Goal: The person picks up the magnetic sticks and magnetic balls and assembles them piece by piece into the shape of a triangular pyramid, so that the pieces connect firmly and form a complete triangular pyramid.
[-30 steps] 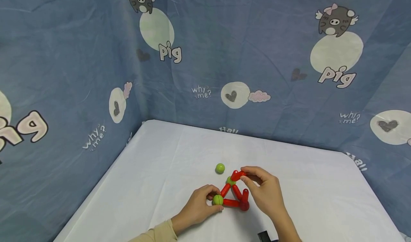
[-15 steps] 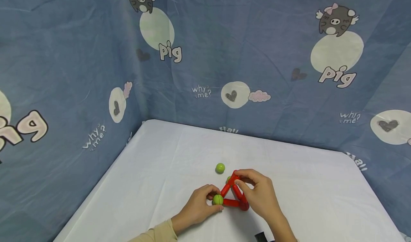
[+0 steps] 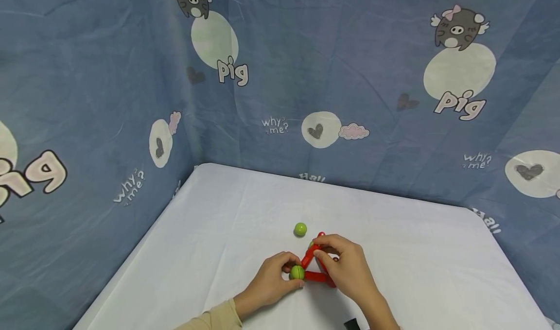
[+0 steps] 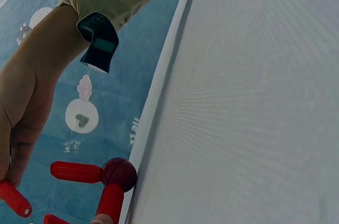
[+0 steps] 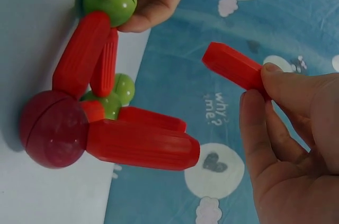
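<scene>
A flat triangle of red sticks and balls lies on the table, under both hands. My left hand (image 3: 272,280) grips the green ball (image 5: 113,6) at its left corner between thumb and fingers. Above the triangle, my right hand (image 3: 347,267) pinches a loose red stick (image 5: 233,66) by one end; its other end touches nothing in the right wrist view. From the dark red ball (image 5: 54,130) at the right corner a red stick (image 5: 143,144) stands up. Another stick (image 5: 153,118) rises from the green ball (image 5: 108,106) at the far corner, which my right hand mostly hides in the head view.
Behind the triangle a separate green ball (image 3: 300,229) rests on the white tabletop (image 3: 245,213). A blue printed curtain (image 3: 271,77) hangs along the back and left edges. A black device (image 4: 99,44) sits on the right wrist.
With the red stick pinched in it, my right hand has moved left and slightly nearer, from beside the far corner toward the left green ball. My left hand stays put.
</scene>
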`<state>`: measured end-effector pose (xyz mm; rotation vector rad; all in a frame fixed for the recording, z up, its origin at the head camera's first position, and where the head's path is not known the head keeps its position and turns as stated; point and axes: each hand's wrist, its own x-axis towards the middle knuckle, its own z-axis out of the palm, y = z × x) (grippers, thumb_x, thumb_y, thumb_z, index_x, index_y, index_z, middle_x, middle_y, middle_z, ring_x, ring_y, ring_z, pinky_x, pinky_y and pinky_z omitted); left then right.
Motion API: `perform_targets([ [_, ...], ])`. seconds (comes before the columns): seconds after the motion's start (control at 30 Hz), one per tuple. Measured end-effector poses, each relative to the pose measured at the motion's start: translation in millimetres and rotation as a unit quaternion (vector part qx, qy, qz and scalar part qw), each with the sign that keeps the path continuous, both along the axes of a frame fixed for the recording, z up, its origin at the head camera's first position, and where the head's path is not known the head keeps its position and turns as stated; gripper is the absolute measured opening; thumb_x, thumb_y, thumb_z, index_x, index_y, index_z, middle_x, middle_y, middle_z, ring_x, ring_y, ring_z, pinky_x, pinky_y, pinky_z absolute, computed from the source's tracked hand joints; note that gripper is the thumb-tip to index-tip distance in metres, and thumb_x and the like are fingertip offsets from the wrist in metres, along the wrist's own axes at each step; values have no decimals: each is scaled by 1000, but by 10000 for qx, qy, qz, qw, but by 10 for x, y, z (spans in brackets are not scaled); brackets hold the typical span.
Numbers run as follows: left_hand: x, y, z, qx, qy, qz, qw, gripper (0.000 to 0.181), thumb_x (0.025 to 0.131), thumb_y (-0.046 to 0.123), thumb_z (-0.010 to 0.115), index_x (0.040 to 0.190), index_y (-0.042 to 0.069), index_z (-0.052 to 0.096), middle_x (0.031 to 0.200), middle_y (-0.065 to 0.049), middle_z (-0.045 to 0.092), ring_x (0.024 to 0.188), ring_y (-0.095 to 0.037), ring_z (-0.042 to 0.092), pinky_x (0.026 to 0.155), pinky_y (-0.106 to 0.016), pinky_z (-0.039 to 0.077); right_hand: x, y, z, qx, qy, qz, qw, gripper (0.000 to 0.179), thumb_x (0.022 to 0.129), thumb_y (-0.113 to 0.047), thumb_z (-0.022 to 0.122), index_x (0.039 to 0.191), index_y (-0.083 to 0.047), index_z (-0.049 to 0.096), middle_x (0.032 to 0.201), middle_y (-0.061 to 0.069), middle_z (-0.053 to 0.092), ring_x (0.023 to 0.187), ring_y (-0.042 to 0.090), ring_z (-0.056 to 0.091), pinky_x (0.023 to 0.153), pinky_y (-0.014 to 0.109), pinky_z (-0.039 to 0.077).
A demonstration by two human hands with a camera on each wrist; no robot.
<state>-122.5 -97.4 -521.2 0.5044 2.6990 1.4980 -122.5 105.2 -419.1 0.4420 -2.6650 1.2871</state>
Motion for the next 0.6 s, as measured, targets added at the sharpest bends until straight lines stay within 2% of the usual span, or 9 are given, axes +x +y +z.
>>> perform_targets([
  [0.23, -4, 0, -5, 9, -28, 4, 10000, 35, 80, 28, 88, 108, 21, 68, 102, 11, 67, 90, 1, 58, 81, -19, 52, 3, -19, -18, 117, -25, 32, 9999, 28, 83, -6, 83, 102, -26, 77, 99, -14, 74, 87, 2, 71, 73, 25, 57],
  [0.4, -2, -1, -20, 23, 15, -1, 10000, 35, 80, 27, 88, 108, 21, 68, 101, 11, 67, 89, 1, 57, 81, -19, 52, 4, -42, -31, 316, 15, 112, 9994, 27, 84, -7, 82, 101, -27, 77, 98, -14, 75, 86, 2, 71, 70, 23, 51],
  [0.6, 3, -5, -24, 65, 71, -24, 10000, 35, 80, 25, 88, 108, 22, 68, 101, 11, 67, 89, 1, 57, 81, -19, 52, 17, -66, -50, 404, 39, 268, 9988, 24, 84, -7, 82, 102, -23, 77, 96, -13, 75, 87, 3, 71, 79, 27, 59],
])
